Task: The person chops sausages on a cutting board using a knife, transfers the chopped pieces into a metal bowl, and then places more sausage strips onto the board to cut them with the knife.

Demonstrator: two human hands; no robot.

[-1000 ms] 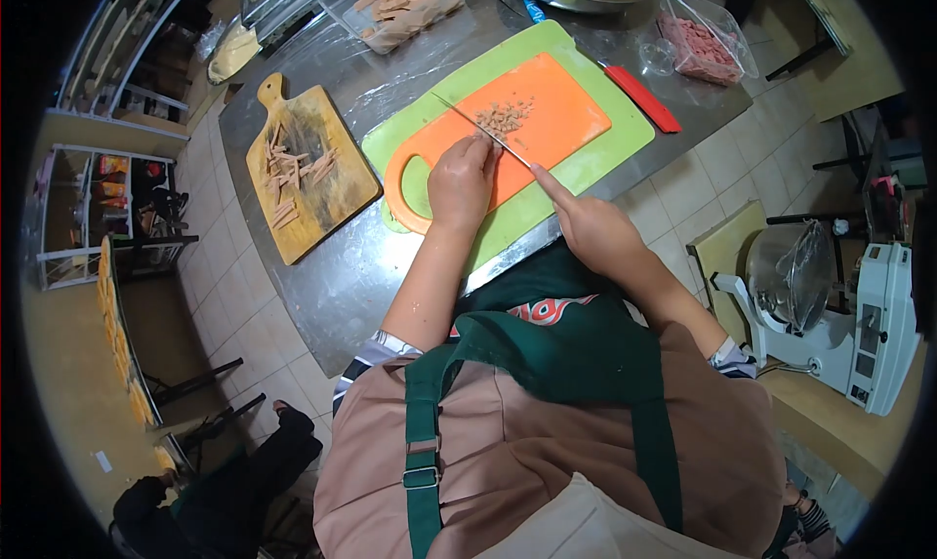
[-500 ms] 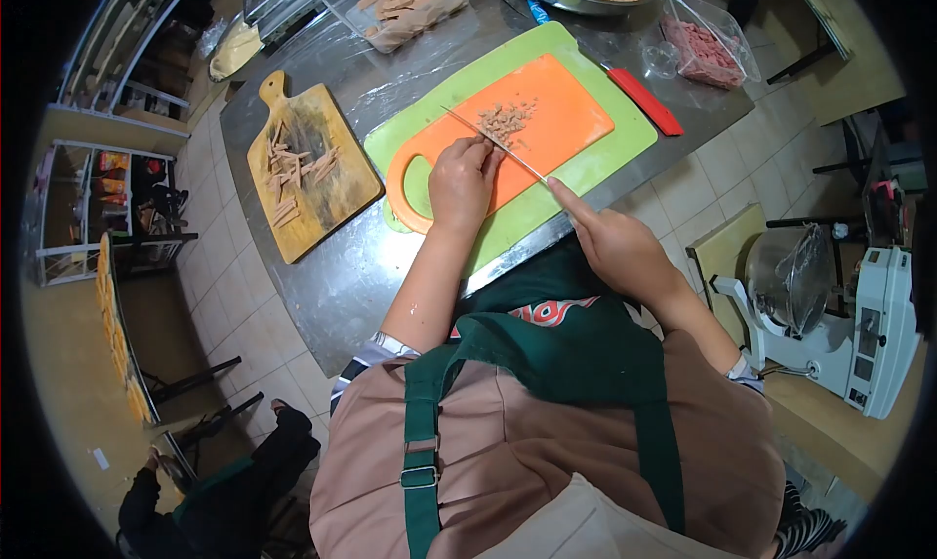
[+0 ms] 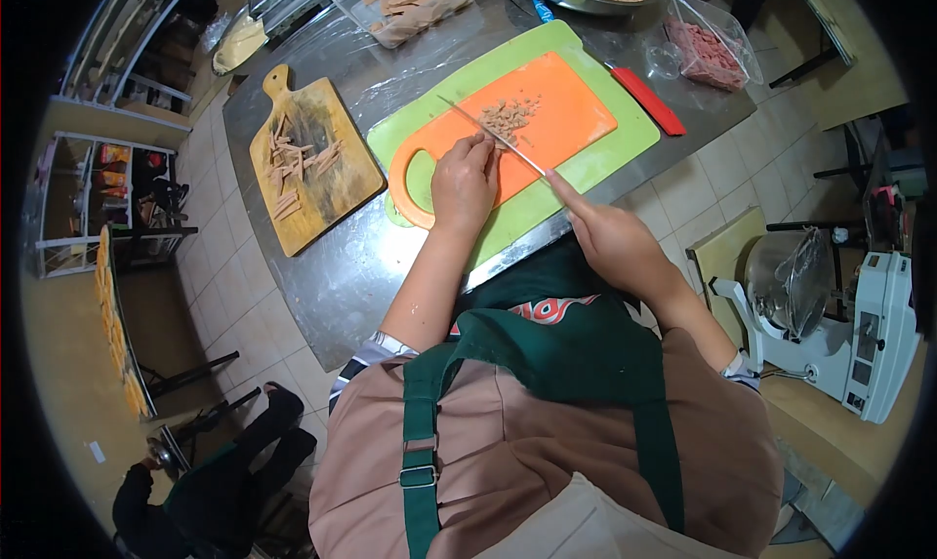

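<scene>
My right hand (image 3: pixel 622 250) grips a long, thin-bladed knife (image 3: pixel 485 131), its forefinger stretched along the handle end. The blade lies slantwise across an orange cutting board (image 3: pixel 571 105), just past the fingertips of my left hand (image 3: pixel 465 183). Those left fingers are curled down on the board, pressed on pinkish-brown strips that look like sausage; the hand mostly hides them. Beyond the blade is a small heap of diced pieces (image 3: pixel 508 116). Beneath the orange board lies a larger green cutting board (image 3: pixel 625 141).
A wooden paddle board (image 3: pixel 337 193) with more strips stands left. Behind are a plastic tub (image 3: pixel 390 27) of pieces and a metal bowl (image 3: pixel 556 1). A red-handled tool (image 3: pixel 647 100) and a bag of pink meat (image 3: pixel 708 57) are right. Another person (image 3: pixel 215 481) is at lower left.
Both hands and the knife stay nearly in place, the blade shifting very slightly. The view has moved a little. The person at lower left has changed leg position.
</scene>
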